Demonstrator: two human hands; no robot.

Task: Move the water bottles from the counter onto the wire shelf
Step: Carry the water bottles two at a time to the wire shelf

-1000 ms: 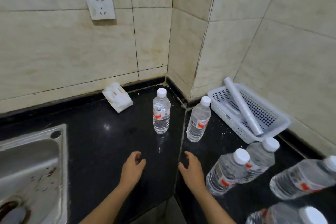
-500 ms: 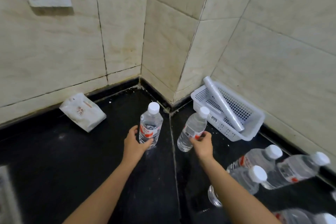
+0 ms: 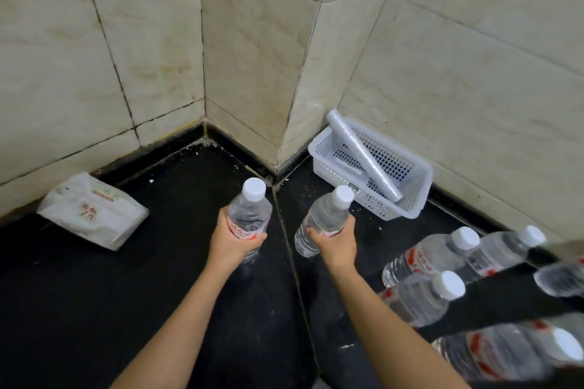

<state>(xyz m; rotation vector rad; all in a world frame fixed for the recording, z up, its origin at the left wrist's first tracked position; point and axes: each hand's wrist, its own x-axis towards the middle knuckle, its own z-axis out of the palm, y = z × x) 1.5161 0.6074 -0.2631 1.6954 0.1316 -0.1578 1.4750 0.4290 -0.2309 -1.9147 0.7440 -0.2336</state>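
**Entry: two water bottles, centre of frame, above the black counter (image 3: 94,309).**

- Left bottle (image 3: 251,211): gripped round the label band by the left hand (image 3: 235,243), fingers curled. The long axis is near upright, with the white cap toward the top of the frame.
- Right bottle (image 3: 327,215): gripped at mid-body by the right hand (image 3: 336,245). The axis is tilted, with the cap toward upper right and the base at lower left of the grip.
- Whether either base is clear of the counter cannot be told.
- Remaining bottles (image 3: 433,254): grouped at lower right, nearer the right hand.
- Wire shelf: not in view, so the carry direction is left undetermined.

Bottle labels (image 3: 417,262), packet (image 3: 91,215) print: unreadable.
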